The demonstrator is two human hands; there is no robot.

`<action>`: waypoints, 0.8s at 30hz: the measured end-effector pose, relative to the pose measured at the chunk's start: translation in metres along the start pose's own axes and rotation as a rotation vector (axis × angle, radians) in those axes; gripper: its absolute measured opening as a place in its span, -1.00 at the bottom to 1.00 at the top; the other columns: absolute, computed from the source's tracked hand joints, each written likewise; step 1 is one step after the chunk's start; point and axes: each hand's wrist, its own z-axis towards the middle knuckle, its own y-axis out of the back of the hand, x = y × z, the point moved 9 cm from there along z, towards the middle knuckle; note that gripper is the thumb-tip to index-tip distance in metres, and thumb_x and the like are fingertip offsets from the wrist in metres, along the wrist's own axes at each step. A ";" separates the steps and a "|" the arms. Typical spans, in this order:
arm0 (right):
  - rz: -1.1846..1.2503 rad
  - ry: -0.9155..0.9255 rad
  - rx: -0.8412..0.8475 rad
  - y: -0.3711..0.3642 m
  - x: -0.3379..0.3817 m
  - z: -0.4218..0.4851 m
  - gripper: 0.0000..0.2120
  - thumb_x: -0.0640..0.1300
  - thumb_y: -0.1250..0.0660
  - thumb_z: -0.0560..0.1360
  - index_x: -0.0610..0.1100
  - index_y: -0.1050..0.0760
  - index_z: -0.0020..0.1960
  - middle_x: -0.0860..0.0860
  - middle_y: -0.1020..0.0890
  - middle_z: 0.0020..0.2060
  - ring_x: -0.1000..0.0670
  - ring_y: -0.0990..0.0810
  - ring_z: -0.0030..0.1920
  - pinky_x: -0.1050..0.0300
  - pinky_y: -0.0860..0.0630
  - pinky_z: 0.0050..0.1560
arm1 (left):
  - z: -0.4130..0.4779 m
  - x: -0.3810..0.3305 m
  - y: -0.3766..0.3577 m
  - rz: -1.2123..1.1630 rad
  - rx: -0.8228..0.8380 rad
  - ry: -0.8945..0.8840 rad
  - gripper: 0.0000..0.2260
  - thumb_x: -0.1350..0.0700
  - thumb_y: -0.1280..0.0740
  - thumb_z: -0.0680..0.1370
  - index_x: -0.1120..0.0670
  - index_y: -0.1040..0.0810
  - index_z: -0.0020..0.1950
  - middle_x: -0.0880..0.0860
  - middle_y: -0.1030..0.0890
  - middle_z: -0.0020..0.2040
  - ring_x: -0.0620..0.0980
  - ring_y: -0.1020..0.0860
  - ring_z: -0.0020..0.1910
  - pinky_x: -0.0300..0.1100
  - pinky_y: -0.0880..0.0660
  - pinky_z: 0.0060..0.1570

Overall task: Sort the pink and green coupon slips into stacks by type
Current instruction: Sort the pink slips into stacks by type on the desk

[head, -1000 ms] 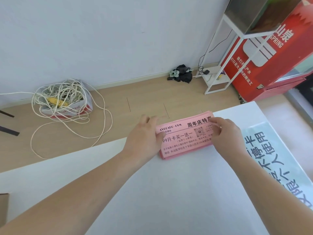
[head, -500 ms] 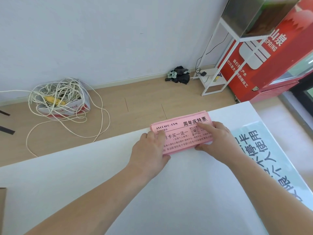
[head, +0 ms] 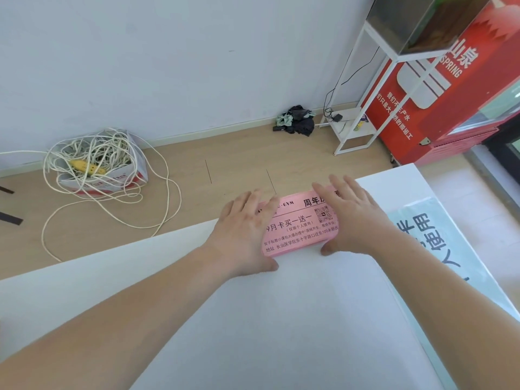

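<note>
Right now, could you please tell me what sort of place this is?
Likely a shop or gym office: pink gym coupon slips on a white table, a red drinks cooler, loose cable.

left hand (head: 244, 223): flat, fingers straight | right hand (head: 355, 218): flat, fingers straight

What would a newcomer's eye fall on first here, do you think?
The pink coupon stack on the white table, with the left hand and right hand flat on its ends. Beyond, tangled white cable spills from a box on the floor; a red cabinet stands right.
</note>
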 end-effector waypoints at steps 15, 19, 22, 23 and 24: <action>-0.143 0.189 0.068 -0.007 0.015 0.027 0.35 0.29 -0.64 0.12 0.19 0.17 0.64 0.13 -0.17 0.51 0.00 -0.01 0.58 -0.21 0.10 0.61 | 0.006 0.007 -0.013 -0.119 0.006 0.017 0.05 -0.28 -0.48 0.31 -0.12 0.05 0.64 -0.04 -0.17 0.49 0.05 -0.15 0.48 -0.02 -0.13 0.51; -0.139 0.168 0.086 -0.007 0.014 0.027 0.35 0.28 -0.64 0.13 0.16 0.16 0.65 0.15 -0.21 0.49 0.00 -0.01 0.59 -0.22 0.17 0.61 | 0.007 0.011 -0.015 -0.157 -0.003 0.019 0.06 -0.29 -0.49 0.31 -0.11 0.03 0.65 -0.09 -0.24 0.45 0.02 -0.23 0.44 -0.05 -0.19 0.48; -0.143 0.138 0.099 -0.006 0.015 0.026 0.40 0.26 -0.66 0.13 0.14 0.23 0.65 0.12 -0.16 0.54 -0.03 0.09 0.62 -0.26 0.22 0.59 | 0.006 0.011 -0.013 -0.144 -0.007 0.013 0.10 -0.32 -0.49 0.29 -0.11 0.08 0.65 -0.06 -0.19 0.51 0.03 -0.17 0.51 -0.05 -0.13 0.53; -0.150 0.121 0.109 -0.006 0.015 0.025 0.43 0.26 -0.67 0.13 0.14 0.28 0.64 0.08 -0.10 0.58 -0.04 0.15 0.63 -0.27 0.24 0.59 | 0.003 0.012 -0.012 -0.137 -0.001 0.013 0.13 -0.34 -0.49 0.28 -0.12 0.12 0.64 -0.03 -0.13 0.57 0.04 -0.11 0.56 -0.02 -0.08 0.56; -0.162 0.106 0.121 -0.006 0.016 0.022 0.46 0.27 -0.67 0.12 0.15 0.34 0.63 0.04 0.00 0.62 -0.06 0.22 0.64 -0.29 0.26 0.58 | -0.001 0.013 -0.011 -0.143 0.005 0.017 0.16 -0.37 -0.48 0.26 -0.14 0.15 0.64 -0.01 -0.05 0.62 0.04 -0.03 0.60 0.01 -0.04 0.59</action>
